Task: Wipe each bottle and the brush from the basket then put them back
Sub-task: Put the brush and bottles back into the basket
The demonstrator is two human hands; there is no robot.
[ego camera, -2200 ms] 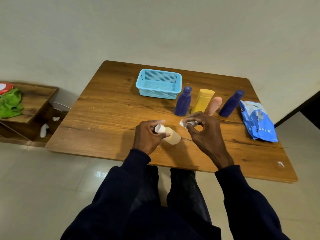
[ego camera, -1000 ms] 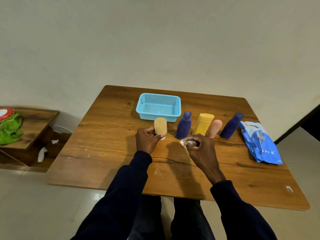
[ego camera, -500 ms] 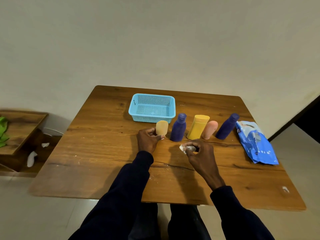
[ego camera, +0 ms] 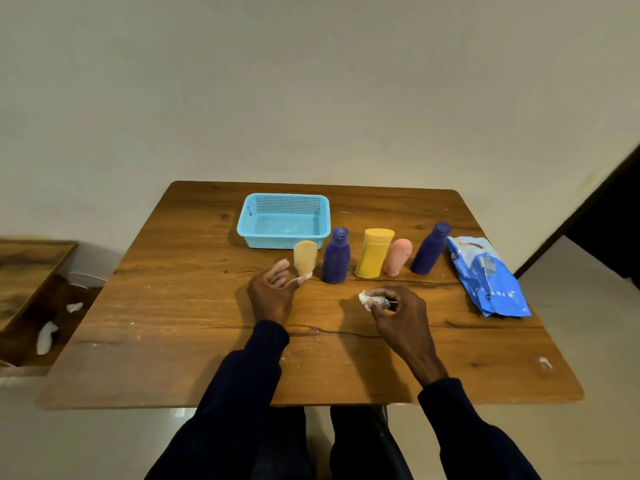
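Now the left hand [ego camera: 273, 292] has loose, spread fingers. Its thumb tip is right at the white cap of the tan bottle [ego camera: 305, 256], but it does not grip it. The tan bottle stands on that small cap on the table [ego camera: 173, 341]. It is just in front of the light blue basket [ego camera: 277, 242] and just left of a dark blue bottle [ego camera: 336, 259]. The right hand [ego camera: 398, 313] pinches a scrunched white wipe [ego camera: 370, 300].

The tan bottle is wide on top and small at the bottom, so I think a little bump from the left hand could tip it. If it falls to the right, it may hit the dark blue bottle. That one could then knock the yellow bottle [ego camera: 374, 254] and the pink bottle [ego camera: 398, 257], since they stand close in a row. Nothing is in the basket yet. A sleeve reaching to the far side could push bottles over too.
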